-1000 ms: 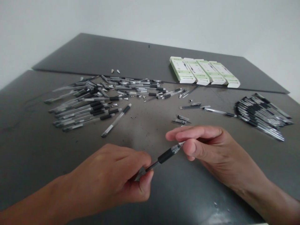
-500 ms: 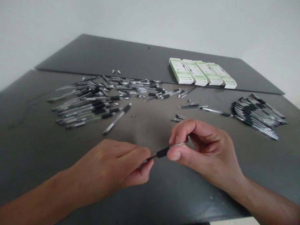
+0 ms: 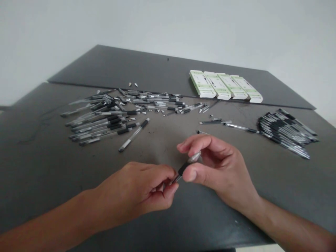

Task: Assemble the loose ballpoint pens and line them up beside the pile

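A pen [image 3: 183, 168] with a black rubber grip and a pale conical tip is held tilted between my two hands, its tip up to the right. My left hand [image 3: 147, 189] is closed in a pinch around its lower part, most of which is hidden by the fingers. The thumb and fingers of my right hand [image 3: 217, 168] are curled around the tip end, the thumb beside the black grip. Beyond my left hand a single clear pen [image 3: 133, 135] with a black grip lies on the grey table [image 3: 162, 147].
A loose heap of clear pen parts [image 3: 105, 122] spreads over the left and middle of the table. On the right lies a neat bundle of pens [image 3: 283, 131]. Flattened green-and-white boxes [image 3: 225, 85] rest on the raised back board [image 3: 147, 70]. Thin refills [image 3: 211, 122] lie beyond my right hand.
My right hand has shifted a little left, closer to my left hand. The pen stands more steeply, and its pale tip now shows between my right fingers. The view has shifted slightly.
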`<action>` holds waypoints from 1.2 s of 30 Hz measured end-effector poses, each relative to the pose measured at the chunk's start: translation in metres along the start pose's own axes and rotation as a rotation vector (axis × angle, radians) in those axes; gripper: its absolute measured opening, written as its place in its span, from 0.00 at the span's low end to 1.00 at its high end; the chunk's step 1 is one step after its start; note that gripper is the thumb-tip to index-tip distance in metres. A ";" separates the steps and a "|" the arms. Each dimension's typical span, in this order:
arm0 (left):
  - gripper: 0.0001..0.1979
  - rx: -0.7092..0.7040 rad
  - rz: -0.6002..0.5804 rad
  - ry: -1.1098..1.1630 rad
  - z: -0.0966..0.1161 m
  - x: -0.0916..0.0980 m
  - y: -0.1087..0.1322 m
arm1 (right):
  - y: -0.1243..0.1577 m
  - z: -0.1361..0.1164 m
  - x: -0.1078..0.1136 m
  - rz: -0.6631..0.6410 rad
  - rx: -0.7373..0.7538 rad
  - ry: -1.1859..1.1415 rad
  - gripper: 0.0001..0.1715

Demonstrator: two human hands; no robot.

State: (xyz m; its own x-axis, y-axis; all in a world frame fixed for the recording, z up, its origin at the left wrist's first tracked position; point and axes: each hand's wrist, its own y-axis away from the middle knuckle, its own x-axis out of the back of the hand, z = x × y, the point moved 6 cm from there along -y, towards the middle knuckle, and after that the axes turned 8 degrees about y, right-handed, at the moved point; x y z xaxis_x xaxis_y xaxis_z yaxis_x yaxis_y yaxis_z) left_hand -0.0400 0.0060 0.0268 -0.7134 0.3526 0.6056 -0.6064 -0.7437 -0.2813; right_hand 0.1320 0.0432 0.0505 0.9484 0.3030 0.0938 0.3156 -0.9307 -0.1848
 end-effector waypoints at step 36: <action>0.08 0.267 -0.219 0.393 0.005 -0.006 -0.003 | 0.008 -0.004 -0.010 -0.267 -0.182 -0.074 0.12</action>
State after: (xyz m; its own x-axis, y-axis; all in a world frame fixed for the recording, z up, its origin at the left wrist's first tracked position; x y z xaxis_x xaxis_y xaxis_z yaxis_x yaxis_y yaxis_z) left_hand -0.0323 0.0032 0.0282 -0.6893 0.6644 0.2890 -0.6820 -0.7296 0.0507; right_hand 0.1249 0.0324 0.0517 0.8347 0.5490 0.0431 0.5489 -0.8357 0.0148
